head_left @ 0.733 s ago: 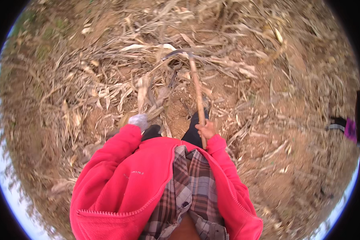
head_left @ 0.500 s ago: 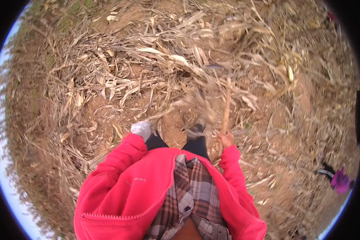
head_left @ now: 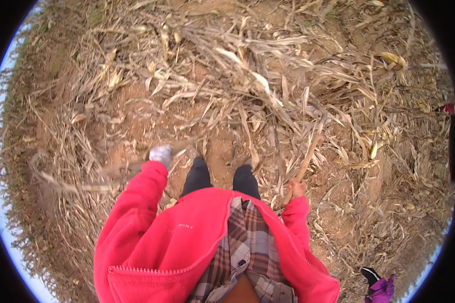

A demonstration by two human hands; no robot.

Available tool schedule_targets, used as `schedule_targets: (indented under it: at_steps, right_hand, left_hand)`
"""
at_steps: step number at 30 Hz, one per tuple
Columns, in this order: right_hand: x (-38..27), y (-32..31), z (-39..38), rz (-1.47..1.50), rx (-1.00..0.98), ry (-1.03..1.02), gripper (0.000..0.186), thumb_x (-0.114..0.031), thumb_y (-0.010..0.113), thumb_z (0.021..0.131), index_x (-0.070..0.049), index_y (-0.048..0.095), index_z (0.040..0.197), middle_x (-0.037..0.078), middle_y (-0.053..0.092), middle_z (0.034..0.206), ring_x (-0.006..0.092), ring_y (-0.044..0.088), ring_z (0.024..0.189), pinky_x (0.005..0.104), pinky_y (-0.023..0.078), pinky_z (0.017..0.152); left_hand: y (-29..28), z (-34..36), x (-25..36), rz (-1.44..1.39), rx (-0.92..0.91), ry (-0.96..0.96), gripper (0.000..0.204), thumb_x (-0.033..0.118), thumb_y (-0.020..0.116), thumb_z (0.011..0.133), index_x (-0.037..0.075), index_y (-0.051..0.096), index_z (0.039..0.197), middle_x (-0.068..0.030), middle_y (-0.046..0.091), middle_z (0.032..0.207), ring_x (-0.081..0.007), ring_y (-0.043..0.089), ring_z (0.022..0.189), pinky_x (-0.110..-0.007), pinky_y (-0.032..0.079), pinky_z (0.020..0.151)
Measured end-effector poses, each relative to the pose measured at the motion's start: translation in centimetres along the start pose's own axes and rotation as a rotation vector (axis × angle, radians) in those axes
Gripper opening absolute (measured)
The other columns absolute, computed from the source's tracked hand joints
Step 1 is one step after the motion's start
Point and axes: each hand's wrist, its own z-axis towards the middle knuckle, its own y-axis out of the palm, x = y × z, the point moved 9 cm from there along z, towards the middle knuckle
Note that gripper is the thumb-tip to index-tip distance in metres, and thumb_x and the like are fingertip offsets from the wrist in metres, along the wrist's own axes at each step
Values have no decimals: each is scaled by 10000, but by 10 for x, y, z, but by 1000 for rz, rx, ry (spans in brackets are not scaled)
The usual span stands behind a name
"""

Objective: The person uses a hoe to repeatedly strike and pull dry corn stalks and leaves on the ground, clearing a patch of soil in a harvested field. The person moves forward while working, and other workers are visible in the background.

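I stand on red-brown soil strewn with dry maize stalks and leaves. My right hand [head_left: 298,188] is closed around the lower end of a wooden stick [head_left: 308,156] that slants up and to the right over the stalks. My left hand [head_left: 161,154], in a grey glove, is out to the left and grips a blurred dry stalk [head_left: 93,179] that trails left across the ground. Both arms are in red jacket sleeves. My dark trouser legs [head_left: 222,178] show between the hands.
A thick heap of dry stalks [head_left: 258,81] lies ahead and to the right. Bare soil [head_left: 141,126] shows in front of my left hand. Another person's purple sleeve and dark shoe [head_left: 379,285] sit at the lower right edge.
The view has swung, so the stalk heap now lies farther right. The stick has shifted from the middle to my right side. My left hand has swung out left with a stalk.
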Motion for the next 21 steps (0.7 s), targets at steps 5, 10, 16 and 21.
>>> schedule_targets:
  at_steps: [5,10,16,21]
  right_hand:
    - [-21,22,-38,-562,1,-384,176,-101,641,706,16,559,808,118,575,621,242,571,506,355,453,476]
    - [-29,87,-111,-1037,-2,-514,368,-137,671,685,4,536,996,235,613,780,408,615,742,469,488,676]
    - [-55,218,-159,-1067,-171,-686,329,-155,675,682,-18,551,954,234,620,758,417,613,714,465,487,634]
    - [-78,266,-186,-970,-135,-711,271,-135,679,676,6,543,863,208,596,701,351,609,629,413,479,587]
  left_hand:
    - [71,-12,-95,-50,-134,-237,318,185,416,899,161,518,1199,-172,558,1177,-327,589,1015,-426,473,848]
    - [147,-18,-108,-76,-83,-188,359,168,414,871,218,483,1220,-148,600,1077,-321,617,911,-447,484,756]
    - [161,18,-153,-117,97,-142,369,186,444,850,189,496,1216,-98,581,1119,-272,563,1046,-457,422,877]
    - [157,15,-162,-160,133,-72,358,189,477,846,167,505,1203,-77,565,1125,-246,528,1102,-488,368,930]
